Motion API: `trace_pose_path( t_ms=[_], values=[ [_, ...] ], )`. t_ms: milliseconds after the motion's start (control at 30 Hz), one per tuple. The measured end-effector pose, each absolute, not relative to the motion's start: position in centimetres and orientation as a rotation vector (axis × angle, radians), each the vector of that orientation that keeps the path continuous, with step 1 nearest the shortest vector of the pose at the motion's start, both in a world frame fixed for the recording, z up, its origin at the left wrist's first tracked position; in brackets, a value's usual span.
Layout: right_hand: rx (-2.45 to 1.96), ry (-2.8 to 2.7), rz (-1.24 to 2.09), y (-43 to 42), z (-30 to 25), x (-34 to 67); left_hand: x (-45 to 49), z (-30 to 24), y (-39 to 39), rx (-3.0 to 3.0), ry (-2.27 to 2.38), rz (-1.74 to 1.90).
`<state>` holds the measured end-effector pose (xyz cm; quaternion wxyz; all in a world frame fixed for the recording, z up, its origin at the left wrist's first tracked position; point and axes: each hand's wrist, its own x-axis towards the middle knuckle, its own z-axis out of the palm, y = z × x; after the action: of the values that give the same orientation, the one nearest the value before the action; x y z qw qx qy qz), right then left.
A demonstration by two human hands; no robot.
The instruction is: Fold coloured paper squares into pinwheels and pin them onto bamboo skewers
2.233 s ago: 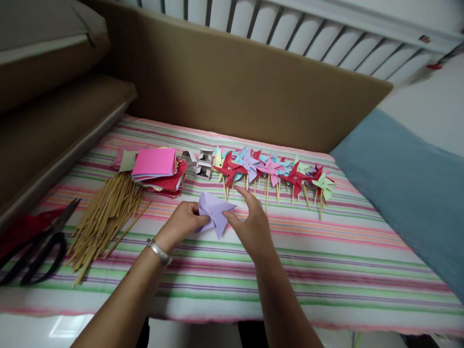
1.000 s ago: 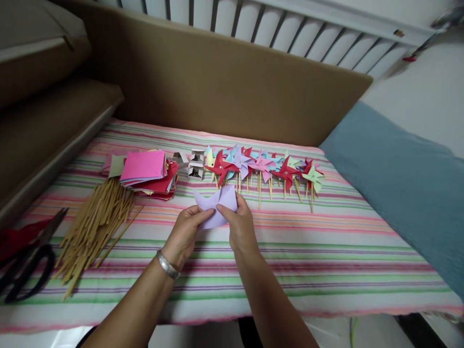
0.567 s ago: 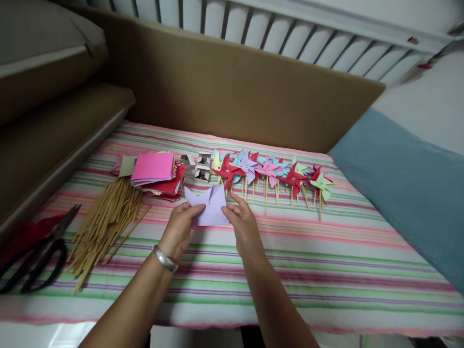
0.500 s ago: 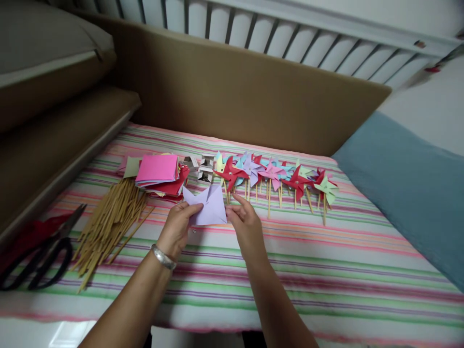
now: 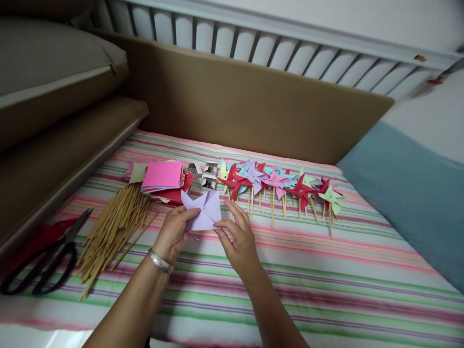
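A lilac square of paper (image 5: 207, 220), cut in from its corners and partly folded toward its centre, is held above the striped cloth. My left hand (image 5: 173, 229) is closed on its left side, the thumb pressing near the middle. At the lower right corner, the thumb and index finger of my right hand (image 5: 237, 239) pinch the paper, with the other fingers raised. A small shiny bit (image 5: 196, 238) lies on the cloth just below the paper. Behind my hands are a stack of coloured paper squares (image 5: 163, 175) and small open boxes (image 5: 209, 181).
Finished paper pinwheels (image 5: 275, 181) lie in a row at the right. Thin wooden sticks (image 5: 112, 232) are piled at the left, beside black-handled scissors (image 5: 54, 258) and something red (image 5: 32, 244). A brown padded board (image 5: 246, 96) stands along the back of the striped cloth (image 5: 326, 275).
My right thumb and index finger have moved left onto the paper's lower right corner. A flap on the right now stands folded up toward the centre. The view has shifted slightly.
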<state>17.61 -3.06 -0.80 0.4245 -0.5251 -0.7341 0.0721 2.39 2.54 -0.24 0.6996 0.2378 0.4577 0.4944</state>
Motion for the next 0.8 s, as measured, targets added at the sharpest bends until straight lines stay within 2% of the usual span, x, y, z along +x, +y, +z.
trace_pose_path(
  t_ms=[400, 800],
  values=[
    [-1.433, -1.568, 0.438, -2.8, -0.1, 18.1, 3.8, -0.4, 1.6, 0.802, 1.067, 0.933],
    [-1.505, -1.623, 0.363, -2.8, -0.3, 18.0, 4.2, -0.9, 1.2, 0.866, 1.031, 0.862]
  ],
)
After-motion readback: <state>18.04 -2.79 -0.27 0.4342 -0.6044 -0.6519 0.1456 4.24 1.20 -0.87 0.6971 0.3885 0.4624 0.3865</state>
